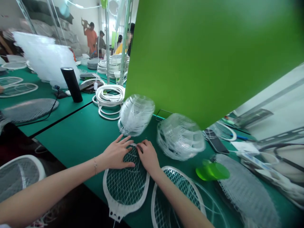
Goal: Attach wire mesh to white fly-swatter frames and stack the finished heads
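Note:
A white racket-shaped frame with wire mesh (125,186) lies flat on the green table (78,136) in front of me. My left hand (117,153) rests on the frame's far end with fingers spread flat. My right hand (148,155) presses on the same far rim beside it, fingers curled down onto the mesh edge. A second mesh frame (180,190) lies just to the right, under my right forearm.
Two stacks of clear plastic grilles (136,114) (180,136) stand just beyond my hands. A green lid (212,171), a phone (215,141), coiled white rings (109,96), a black cylinder (71,84) and a large green board (209,57) surround them. People stand far back.

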A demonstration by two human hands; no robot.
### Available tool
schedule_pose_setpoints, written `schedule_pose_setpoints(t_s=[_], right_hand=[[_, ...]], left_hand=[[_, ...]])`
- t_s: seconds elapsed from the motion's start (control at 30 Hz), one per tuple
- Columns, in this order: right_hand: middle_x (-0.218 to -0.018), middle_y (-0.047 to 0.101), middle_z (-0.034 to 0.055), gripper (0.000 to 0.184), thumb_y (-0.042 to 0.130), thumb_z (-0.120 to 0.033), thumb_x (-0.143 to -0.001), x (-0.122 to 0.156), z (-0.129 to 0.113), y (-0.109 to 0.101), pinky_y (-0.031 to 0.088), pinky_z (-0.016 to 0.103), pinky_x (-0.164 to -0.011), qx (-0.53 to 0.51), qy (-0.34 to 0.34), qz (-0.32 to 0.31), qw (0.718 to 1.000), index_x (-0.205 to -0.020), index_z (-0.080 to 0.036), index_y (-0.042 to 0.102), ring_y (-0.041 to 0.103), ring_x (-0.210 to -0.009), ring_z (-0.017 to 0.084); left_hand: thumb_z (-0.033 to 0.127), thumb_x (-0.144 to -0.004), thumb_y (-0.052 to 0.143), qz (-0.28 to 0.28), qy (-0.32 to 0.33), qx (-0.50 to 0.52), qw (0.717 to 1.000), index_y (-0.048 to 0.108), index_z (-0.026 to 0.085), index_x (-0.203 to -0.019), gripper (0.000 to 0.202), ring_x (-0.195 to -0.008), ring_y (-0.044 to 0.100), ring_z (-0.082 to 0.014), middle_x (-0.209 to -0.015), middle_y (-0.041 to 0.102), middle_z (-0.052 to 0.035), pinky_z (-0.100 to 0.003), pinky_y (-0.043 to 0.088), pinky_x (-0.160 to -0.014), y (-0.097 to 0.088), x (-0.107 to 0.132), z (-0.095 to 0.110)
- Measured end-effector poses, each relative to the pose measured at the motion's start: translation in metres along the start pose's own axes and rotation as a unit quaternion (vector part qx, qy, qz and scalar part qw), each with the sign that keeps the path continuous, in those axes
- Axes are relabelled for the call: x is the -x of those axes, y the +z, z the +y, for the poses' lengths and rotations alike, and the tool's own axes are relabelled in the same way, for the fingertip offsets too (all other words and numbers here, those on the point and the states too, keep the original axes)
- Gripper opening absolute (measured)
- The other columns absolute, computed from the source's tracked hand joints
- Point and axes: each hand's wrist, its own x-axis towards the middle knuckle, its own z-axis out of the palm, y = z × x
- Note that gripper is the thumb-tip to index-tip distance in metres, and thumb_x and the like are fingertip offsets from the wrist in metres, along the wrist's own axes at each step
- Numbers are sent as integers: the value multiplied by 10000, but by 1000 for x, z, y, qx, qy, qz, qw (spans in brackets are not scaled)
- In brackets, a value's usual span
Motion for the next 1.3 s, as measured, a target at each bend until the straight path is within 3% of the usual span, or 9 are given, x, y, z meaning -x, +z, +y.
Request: schedule_pose_setpoints(t_s=[0.13, 0.33, 0.63, 0.87, 1.3], right_hand=[[-1027, 640, 103, 241, 472, -168, -971, -9, 2, -2, 464, 319, -879, 32, -9, -25, 999, -960, -177, 712, 590, -1004, 221], [-965, 647, 85, 75, 623, -169, -868, -26, 4, -8, 463, 303, -794, 67, -10, -67, 995, -892, -149, 692, 605, -946, 221], [-998, 639, 97, 133, 552, -150, -919, -21, 3, -8, 451, 290, -838, 94, -15, -64, 993, -940, -134, 682, 597, -975, 208], [-977, 650, 92, 148, 551, -155, -927, -18, 3, -8, 467, 288, -800, 98, -22, -53, 994, -914, -157, 698, 612, -946, 208], [-976, 671, 117, 203, 527, -153, -937, -18, -6, -10, 472, 303, -736, 141, -43, -77, 986, -862, -169, 715, 612, -985, 243]], left_hand=[[756, -889, 474, 0, 2, 18, 1000, 711, 160, -1204, 715, -1463, 329, -374, -1506, 498, -135, -563, 157, -1224, -1, 0, -1], [760, -873, 499, -14, -3, 30, 999, 714, 163, -1201, 714, -1469, 324, -369, -1494, 513, -130, -533, 130, -1235, -7, -3, 1], [774, -870, 485, -13, 10, 47, 999, 714, 151, -1190, 736, -1407, 429, -337, -1434, 579, -124, -482, 116, -1233, -1, -2, 0], [752, -861, 528, -21, 11, 57, 998, 655, 121, -1280, 768, -1300, 538, -335, -1406, 589, -159, -487, 203, -1202, -2, -4, 3], [758, -854, 535, -26, 19, 77, 997, 632, 130, -1297, 775, -1293, 542, -328, -1416, 577, -156, -482, 191, -1205, 0, -4, 0]])
